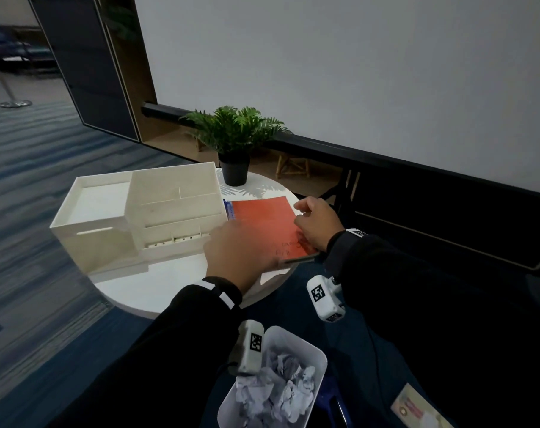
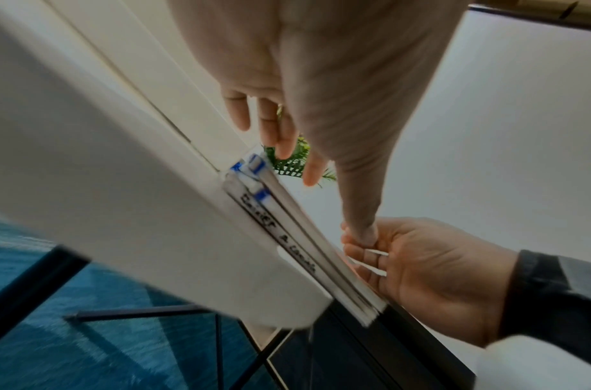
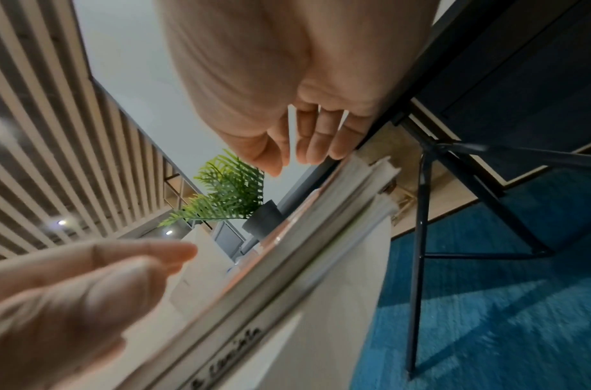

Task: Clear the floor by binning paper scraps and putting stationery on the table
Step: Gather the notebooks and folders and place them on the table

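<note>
A stack of notebooks with a red cover (image 1: 262, 217) lies flat on the round white table (image 1: 157, 288), its near right corner past the table edge. My left hand (image 1: 241, 254) rests on the near left part of the cover, fingers straight (image 2: 280, 132). My right hand (image 1: 316, 223) is at the stack's right edge with loosely curled fingers (image 3: 317, 142) above the page edges (image 3: 287, 250), holding nothing. In the left wrist view my left thumb touches the right hand's (image 2: 421, 269) fingers beside the stack (image 2: 307, 250). A white bin (image 1: 312, 347) on the floor holds crumpled paper (image 1: 278, 387).
A white desk organizer (image 1: 139, 211) fills the table's left half. A potted fern (image 1: 234, 134) stands at the back. A pale card or booklet (image 1: 417, 409) lies on the blue carpet at lower right. Black table legs (image 3: 421, 237) stand to the right.
</note>
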